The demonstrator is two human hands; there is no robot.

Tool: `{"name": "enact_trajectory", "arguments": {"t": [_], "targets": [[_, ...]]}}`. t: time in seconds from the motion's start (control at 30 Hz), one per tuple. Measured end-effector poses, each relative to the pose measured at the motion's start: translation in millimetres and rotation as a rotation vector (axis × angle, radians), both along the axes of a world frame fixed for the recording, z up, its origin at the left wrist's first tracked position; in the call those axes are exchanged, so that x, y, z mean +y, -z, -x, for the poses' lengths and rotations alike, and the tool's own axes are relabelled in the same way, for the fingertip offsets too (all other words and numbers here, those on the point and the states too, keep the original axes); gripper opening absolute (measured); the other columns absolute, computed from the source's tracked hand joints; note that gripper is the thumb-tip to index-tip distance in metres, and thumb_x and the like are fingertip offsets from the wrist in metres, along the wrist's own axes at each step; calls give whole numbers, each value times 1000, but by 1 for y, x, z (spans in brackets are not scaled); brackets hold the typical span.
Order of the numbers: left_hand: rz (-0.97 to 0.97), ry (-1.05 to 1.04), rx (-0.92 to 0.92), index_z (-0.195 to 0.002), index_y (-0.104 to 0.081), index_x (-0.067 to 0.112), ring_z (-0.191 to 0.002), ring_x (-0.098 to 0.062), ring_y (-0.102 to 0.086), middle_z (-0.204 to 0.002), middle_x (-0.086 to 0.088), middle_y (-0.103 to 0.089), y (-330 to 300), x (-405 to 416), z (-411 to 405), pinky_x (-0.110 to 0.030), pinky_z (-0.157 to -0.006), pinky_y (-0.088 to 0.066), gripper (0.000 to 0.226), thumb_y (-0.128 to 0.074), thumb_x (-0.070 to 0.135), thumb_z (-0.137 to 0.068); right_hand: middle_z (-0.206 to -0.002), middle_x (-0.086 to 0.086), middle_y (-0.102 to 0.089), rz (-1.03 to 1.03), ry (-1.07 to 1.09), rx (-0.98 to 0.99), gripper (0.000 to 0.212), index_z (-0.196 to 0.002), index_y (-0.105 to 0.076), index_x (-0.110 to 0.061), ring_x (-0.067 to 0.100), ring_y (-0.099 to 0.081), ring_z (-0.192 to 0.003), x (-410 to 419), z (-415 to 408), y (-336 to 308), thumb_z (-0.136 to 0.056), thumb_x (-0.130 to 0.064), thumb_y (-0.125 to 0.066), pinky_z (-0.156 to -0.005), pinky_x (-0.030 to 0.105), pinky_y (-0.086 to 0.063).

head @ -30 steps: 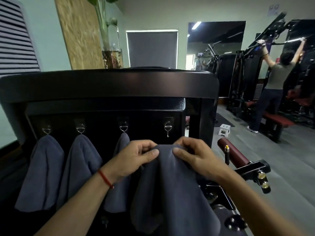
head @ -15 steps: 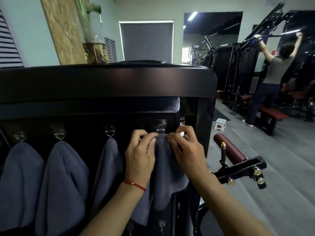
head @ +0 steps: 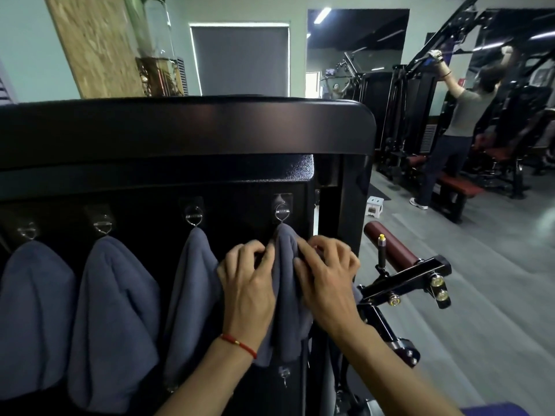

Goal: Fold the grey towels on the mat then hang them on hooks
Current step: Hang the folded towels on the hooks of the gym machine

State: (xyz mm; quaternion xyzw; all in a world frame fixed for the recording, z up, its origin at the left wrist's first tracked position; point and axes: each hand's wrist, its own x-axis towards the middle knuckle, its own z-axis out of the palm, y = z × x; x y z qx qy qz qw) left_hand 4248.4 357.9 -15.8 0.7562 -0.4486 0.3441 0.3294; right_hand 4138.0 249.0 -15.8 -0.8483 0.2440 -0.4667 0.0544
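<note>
A folded grey towel [head: 285, 259] hangs from the rightmost metal hook [head: 281, 212] on the black panel. My left hand [head: 249, 283] grips its left side just below the hook, and my right hand [head: 326, 274] grips its right side. Three more grey towels hang from hooks to the left: one [head: 192, 283] right beside my left hand, one [head: 114, 313] in the middle, and one [head: 33, 313] at the far left. A lower hook [head: 283, 374] shows under the held towel.
The black panel [head: 180, 130] is part of a gym machine with a maroon roller pad [head: 390, 247] and black bracket [head: 405, 277] at the right. A person exercises at the far right [head: 459, 115]. A white step stool [head: 374, 206] stands on the grey floor.
My hands carried the towel up to the rightmost hook and it now hangs there; both hands have slid down a little from the hook along the towel's sides.
</note>
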Motion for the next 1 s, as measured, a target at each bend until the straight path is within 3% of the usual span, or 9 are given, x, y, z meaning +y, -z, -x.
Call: {"name": "enact_trajectory", "arguments": {"t": [0.1,0.2,0.3,0.4,0.53,0.63,0.73,0.87,1.0], "targets": [[-89,82,143,-139,-56,18,-121,-20,-57,-136,-2,-58,28,6,10,-33,-102,-46,44,-44,18,-98,-135,-16,-48,-208,-121,22,39,-145,-42,-37,7,-47,-124,15,2,1,-106,-37,-38,-104,33,-31],[-35,273,525,-153,-35,29,-140,8,-31,-156,11,-38,38,16,27,-4,-110,-22,49,-42,31,-105,-136,-22,-55,-546,-389,-145,35,-144,-43,-40,3,-53,-127,30,5,3,-109,-34,-43,-104,31,-42],[10,371,598,-153,-25,41,-140,15,-28,-155,21,-33,41,28,39,-6,-110,-25,57,-39,55,-99,-130,-17,-63,-710,-505,-195,34,-142,-46,-40,8,-60,-121,34,12,7,-109,-31,-43,-99,30,-49],[54,323,576,-148,-33,36,-125,20,-38,-138,25,-43,30,36,39,-1,-96,-33,60,-48,59,-95,-121,-19,-66,-765,-543,-112,28,-134,-53,-38,3,-63,-114,27,20,19,-109,-28,-44,-94,23,-50],[6,250,511,-148,-32,30,-111,11,-47,-131,18,-48,15,36,38,-4,-85,-38,69,-67,47,-90,-116,-22,-54,-585,-361,172,22,-116,-48,-50,-4,-55,-107,31,26,48,-102,-35,-57,-89,15,-43],[-102,210,452,-152,-24,28,-123,-10,-52,-141,2,-48,16,32,28,-20,-97,-43,79,-66,51,-89,-111,-20,-63,-703,-371,212,23,-124,-51,-42,-3,-63,-98,25,27,46,-103,-33,-54,-82,21,-53],[-122,175,377,-149,-22,29,-122,-19,-56,-142,-5,-46,19,31,19,-34,-95,-53,81,-61,58,-85,-115,-16,-67,-723,-327,166,35,-138,-48,-34,0,-66,-101,17,32,31,-104,-26,-52,-78,16,-53],[-140,227,428,-155,-21,25,-120,-18,-60,-139,-7,-55,31,26,15,-20,-90,-41,81,-53,61,-90,-120,-18,-67,-603,-419,97,38,-138,-51,-29,-1,-64,-110,22,35,23,-104,-11,-50,-89,21,-53],[-132,230,422,-156,-22,23,-126,-21,-56,-147,-9,-47,34,33,22,-25,-95,-42,82,-57,58,-90,-126,-17,-65,-626,-434,99,37,-141,-52,-25,0,-61,-118,16,42,29,-105,-18,-54,-98,28,-53]]}}
